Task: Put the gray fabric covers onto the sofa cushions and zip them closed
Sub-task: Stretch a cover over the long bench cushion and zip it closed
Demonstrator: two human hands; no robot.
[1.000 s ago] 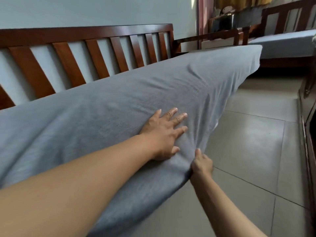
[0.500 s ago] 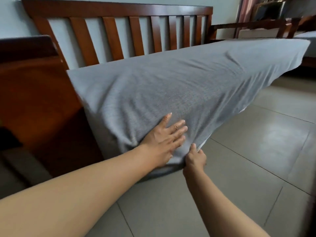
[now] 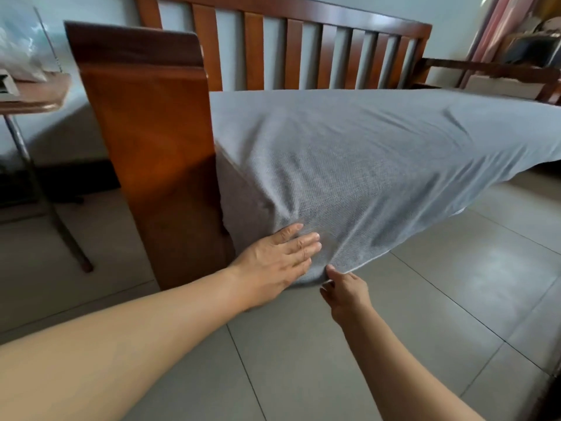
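View has swung left; left hand (image 3: 274, 262) flat on gray cover (image 3: 349, 165), right hand (image 3: 344, 291) fingers pinching its hem.

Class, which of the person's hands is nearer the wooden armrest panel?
Left. The left hand lies flat on the gray cover just beside the panel; the right hand pinches the cover's edge farther away.

Single head-worn wide-angle view, facing forward and down.
The camera looks from above and in front of the sofa's near corner, close over both forearms, toward the slatted backrest (image 3: 303, 50) and tiled floor (image 3: 455, 299).
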